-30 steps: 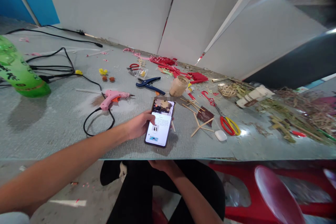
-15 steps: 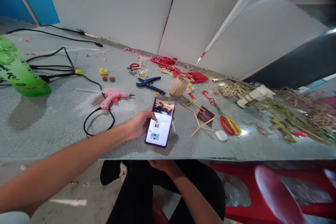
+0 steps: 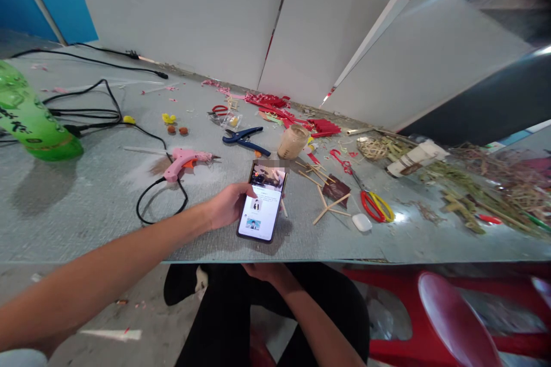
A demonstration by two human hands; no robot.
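Note:
A smartphone (image 3: pixel 260 212) with a lit screen is held by my left hand (image 3: pixel 228 205) near the table's front edge, tilted up towards me. The thumb lies over the left side of the screen, and the other fingers are hidden behind the phone. Below the tabletop, my right hand (image 3: pixel 263 271) rests by my lap; the table edge hides its fingers. To the left of the phone lies a pink glue gun (image 3: pixel 185 163) with a black cord. Just beyond it are a blue cutter (image 3: pixel 245 139) and a tan jar (image 3: pixel 293 142).
Thin wooden sticks (image 3: pixel 330 208), a white case (image 3: pixel 361 222) and red-and-yellow-handled scissors (image 3: pixel 377 206) lie to the right. A green bottle (image 3: pixel 37 117) stands at far left. Red paper strips (image 3: pixel 275 106) lie along the wall. Dry plant stalks (image 3: pixel 465 192) cover the right end. A red stool (image 3: pixel 456 321) stands below.

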